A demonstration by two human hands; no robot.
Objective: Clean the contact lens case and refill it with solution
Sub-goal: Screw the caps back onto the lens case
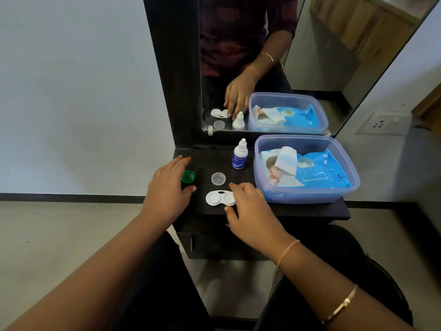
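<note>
Contact lens case [218,198], white, with its left well uncovered, lies flat near the front edge of our black bench [310,209]. Our right hand [253,211] pinches its right end between thumb and fingertips. Our left hand [167,187] arches over the green cap [188,176], thumb and fingers on either side; we cannot tell whether they grip it. A clear cap [218,179] lies just behind the case. Farther back stands the solution bottle [239,155], upright, beside a plastic tub [310,194] holding a blue pack of wet wipes [319,170].
</note>
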